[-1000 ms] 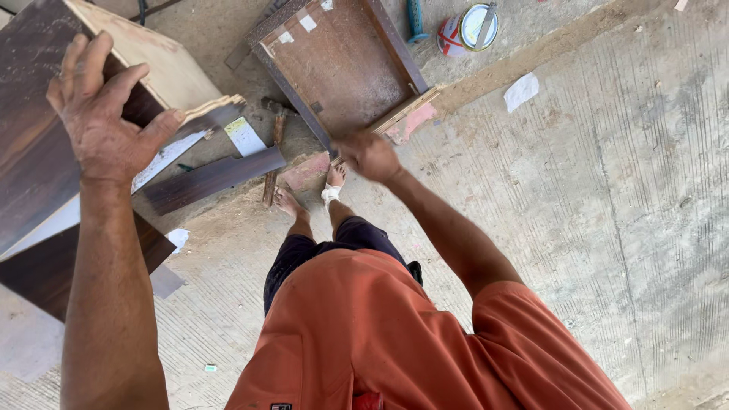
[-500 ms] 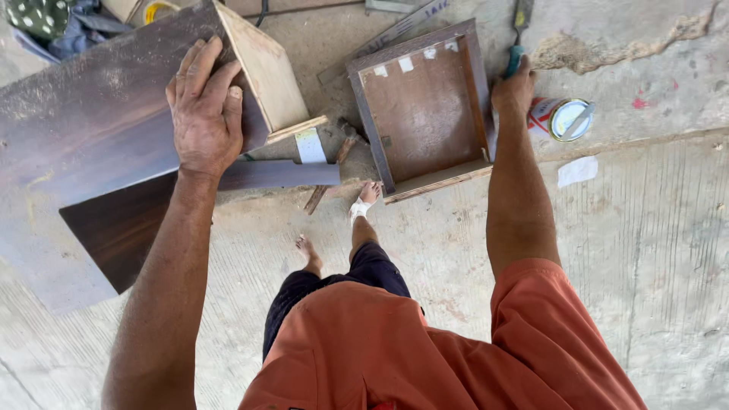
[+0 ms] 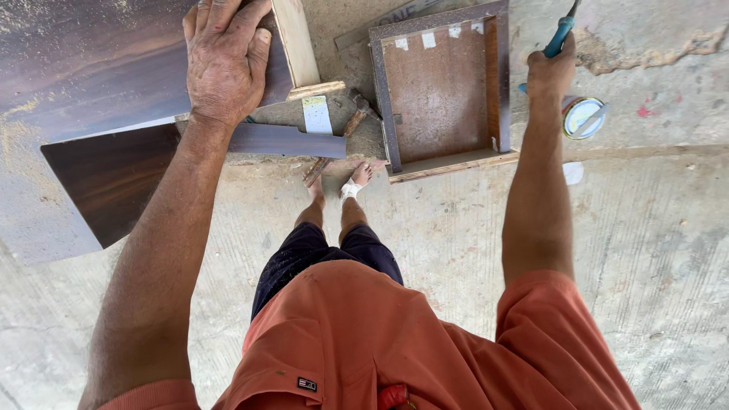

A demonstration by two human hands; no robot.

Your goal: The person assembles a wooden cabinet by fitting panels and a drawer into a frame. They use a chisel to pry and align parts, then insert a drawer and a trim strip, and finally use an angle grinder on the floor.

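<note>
My left hand (image 3: 224, 57) presses flat on top of a dark brown laminated board (image 3: 91, 68) that has a pale plywood edge, at the upper left. My right hand (image 3: 550, 72) is closed around a tool with a blue handle (image 3: 560, 34), raised near the right side of a shallow wooden drawer box (image 3: 440, 87) lying on the floor. The tool's tip is cut off by the top of the frame. My bare feet (image 3: 338, 190) stand just in front of the drawer box; one toe wears a white bandage.
Another dark laminated panel (image 3: 114, 182) and a dark strip (image 3: 288, 140) lie under the board. A hammer (image 3: 334, 148) lies on the floor beside the drawer box. An open round tin with a stick across it (image 3: 583, 115) sits at the right. The floor is rough concrete.
My right hand has taken up the blue-handled tool from beside the tin and lifted it. My left hand stays on the dark board; the view has moved closer.
</note>
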